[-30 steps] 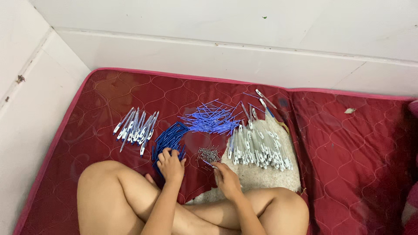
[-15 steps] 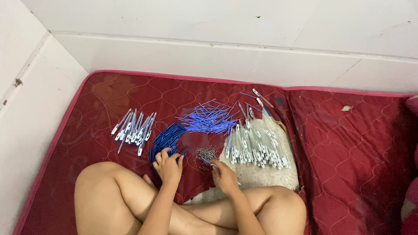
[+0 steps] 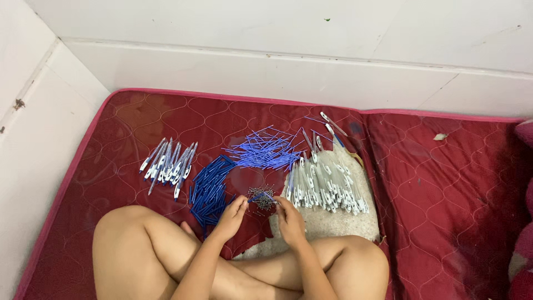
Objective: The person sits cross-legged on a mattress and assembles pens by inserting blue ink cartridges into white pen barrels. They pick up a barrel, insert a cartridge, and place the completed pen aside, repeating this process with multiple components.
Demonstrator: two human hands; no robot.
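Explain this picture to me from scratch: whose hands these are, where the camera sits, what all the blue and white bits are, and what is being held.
The view comes from a camera worn on a person's head, looking down at their own crossed legs and two bare hands. They sit on a red quilted mattress set against a white wall.

Spread before them: a small bunch of white pens on the left, a fan of dark blue caps or barrels, a heap of thin blue refill tubes, and a big row of white pen bodies on a pale cloth.

The left hand and right hand meet at a little pile of tiny dark parts. What the fingers pinch is too small to tell.
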